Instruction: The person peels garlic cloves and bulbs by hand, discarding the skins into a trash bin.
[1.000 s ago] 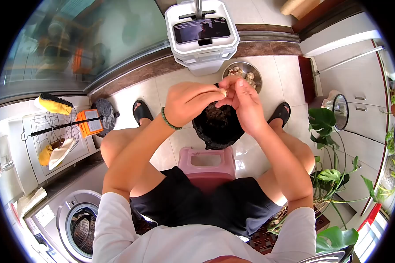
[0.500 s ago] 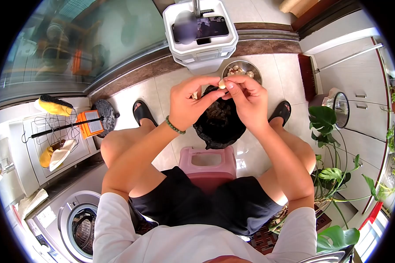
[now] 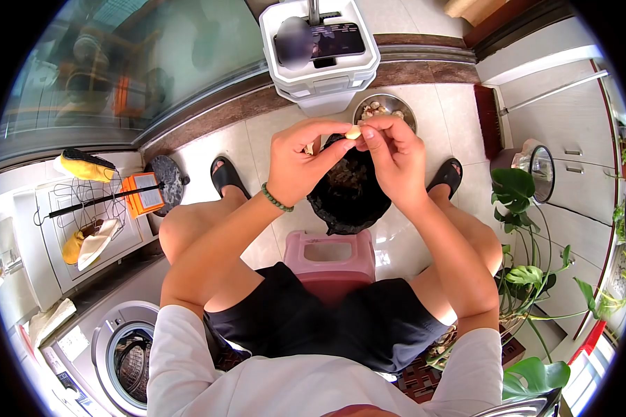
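Note:
A pale garlic clove is pinched between the fingertips of my two hands, above the rear rim of a black-lined bin. My left hand, with a green bead bracelet at the wrist, grips the clove's left side. Inside its curled fingers shows another small pale piece, too covered to name. My right hand is closed at the clove's right end, thumb against forefinger. Dry-looking scraps lie in the bin. Just beyond my right hand stands a metal bowl holding several garlic pieces.
A pink stool stands between my knees. At the far side is a white and grey box with a phone on top. A leafy plant and cabinets line the right; a washing machine is at lower left.
The clove has turned a little between my fingertips, and more of its pale side shows. Both hands stay in almost the same place.

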The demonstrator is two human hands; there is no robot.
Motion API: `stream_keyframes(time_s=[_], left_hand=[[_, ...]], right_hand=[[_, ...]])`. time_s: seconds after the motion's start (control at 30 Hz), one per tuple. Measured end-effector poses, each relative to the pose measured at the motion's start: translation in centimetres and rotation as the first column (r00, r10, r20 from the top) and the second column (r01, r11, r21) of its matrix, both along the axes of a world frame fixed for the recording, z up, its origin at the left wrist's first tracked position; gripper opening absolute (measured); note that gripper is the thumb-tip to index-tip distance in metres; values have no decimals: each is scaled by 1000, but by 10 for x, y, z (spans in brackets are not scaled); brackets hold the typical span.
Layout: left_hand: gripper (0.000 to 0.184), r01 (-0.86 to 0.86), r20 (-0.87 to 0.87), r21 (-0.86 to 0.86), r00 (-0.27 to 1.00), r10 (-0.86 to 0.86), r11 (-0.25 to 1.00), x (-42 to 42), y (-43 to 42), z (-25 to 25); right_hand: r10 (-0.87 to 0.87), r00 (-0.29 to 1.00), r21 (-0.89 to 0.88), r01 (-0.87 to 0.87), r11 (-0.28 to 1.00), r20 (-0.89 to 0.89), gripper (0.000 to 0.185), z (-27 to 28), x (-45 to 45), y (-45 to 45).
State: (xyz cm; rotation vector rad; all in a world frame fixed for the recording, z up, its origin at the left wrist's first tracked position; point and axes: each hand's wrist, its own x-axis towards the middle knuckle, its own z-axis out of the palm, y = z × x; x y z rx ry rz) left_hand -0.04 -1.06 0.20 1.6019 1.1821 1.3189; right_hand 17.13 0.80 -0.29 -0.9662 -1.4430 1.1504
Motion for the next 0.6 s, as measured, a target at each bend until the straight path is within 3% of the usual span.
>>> stream_keyframes(time_s=[0.47,0.6], left_hand=[[26,-33,20,-63,999,34,998,-2,-4,0],[25,-43,53,-78,997,47,996,-4,-4,1]], right_hand=[[-3,992,-165,-18,986,-124,5,-2,9,0],[44,996,-158,-55,986,-72,4,-9,12,-3]])
